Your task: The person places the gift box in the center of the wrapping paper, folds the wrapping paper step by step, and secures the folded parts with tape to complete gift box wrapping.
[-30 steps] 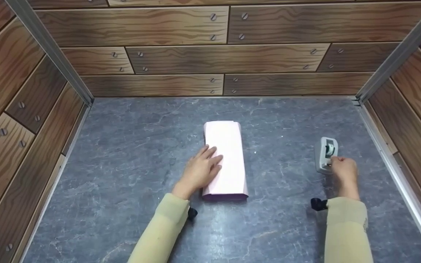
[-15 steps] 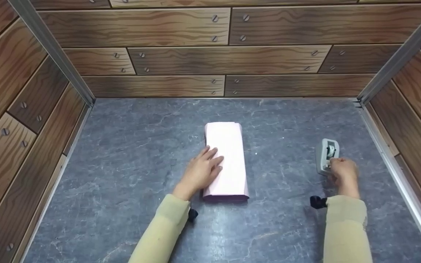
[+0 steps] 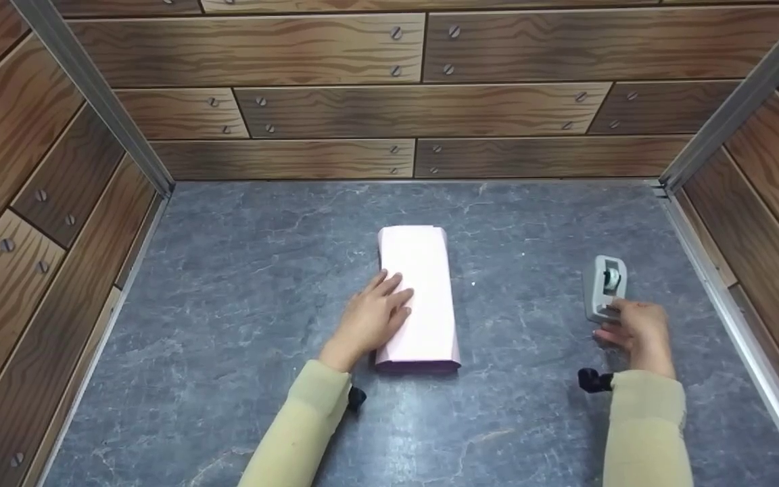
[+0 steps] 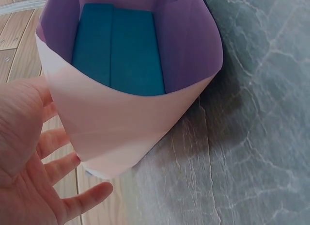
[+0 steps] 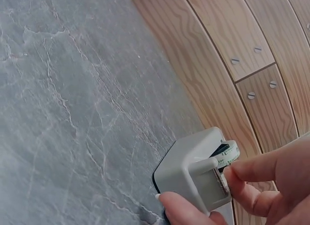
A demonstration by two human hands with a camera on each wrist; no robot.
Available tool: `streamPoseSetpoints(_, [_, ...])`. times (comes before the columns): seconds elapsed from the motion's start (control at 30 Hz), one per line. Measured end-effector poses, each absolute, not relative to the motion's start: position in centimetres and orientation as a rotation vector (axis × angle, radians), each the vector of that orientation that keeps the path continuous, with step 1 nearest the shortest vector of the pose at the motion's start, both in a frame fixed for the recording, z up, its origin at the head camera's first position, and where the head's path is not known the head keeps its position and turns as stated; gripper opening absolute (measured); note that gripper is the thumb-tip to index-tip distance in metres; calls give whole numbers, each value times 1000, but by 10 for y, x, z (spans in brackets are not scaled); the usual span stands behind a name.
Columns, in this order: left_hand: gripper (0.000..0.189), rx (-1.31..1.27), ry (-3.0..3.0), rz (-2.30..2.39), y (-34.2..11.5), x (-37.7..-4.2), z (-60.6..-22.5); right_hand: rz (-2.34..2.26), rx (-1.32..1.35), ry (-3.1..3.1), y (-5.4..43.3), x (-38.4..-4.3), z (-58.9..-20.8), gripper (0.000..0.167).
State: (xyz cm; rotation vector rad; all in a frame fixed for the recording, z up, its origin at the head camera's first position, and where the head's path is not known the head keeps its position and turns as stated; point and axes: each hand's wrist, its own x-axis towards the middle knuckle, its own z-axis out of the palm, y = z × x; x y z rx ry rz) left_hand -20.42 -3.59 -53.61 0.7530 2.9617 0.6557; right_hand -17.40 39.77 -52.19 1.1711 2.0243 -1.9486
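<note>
A folded wrap of pale pink paper point(image 3: 420, 291), purple inside, lies lengthwise on the table. In the left wrist view, its open end shows a teal block point(image 4: 131, 50) inside. My left hand point(image 3: 366, 321) rests on the left side of the wrap with its fingers spread and fairly straight. At the right, a small grey tape dispenser point(image 3: 596, 291) stands on the table. My right hand point(image 3: 643, 331) is at its near end. In the right wrist view, the fingertips pinch at the tape by the cutter, beside the tape roll point(image 5: 227, 154); another fingertip touches the dispenser's body.
The grey marbled tabletop point(image 3: 247, 284) is bounded by wood-patterned walls point(image 3: 335, 111) at the back and both sides, with metal strips at the corners. A black wrist camera mount point(image 3: 592, 380) sticks out from the right sleeve.
My right hand has shifted slightly toward me and to the right, and its lower fingers have spread out below the dispenser. The left hand and the paper wrap have stayed put.
</note>
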Motion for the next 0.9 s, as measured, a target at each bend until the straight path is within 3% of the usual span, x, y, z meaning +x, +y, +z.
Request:
streamPoseSetpoints(0.2, [39,746,2970,633,-35,-204,-536,-2017,1191,1941,399,-168,-522,55])
streamPoseSetpoints(0.43, [39,761,2975,645,-36,-203,-537,-2176,1142,1885,399,-157,-530,24])
streamPoseSetpoints(0.67, [38,743,2975,635,-35,-203,-536,-2235,1141,1900,394,-151,-538,43])
streamPoseSetpoints(0.9, [39,697,2973,594,-33,-203,-535,-2340,1072,1898,394,-145,-543,18])
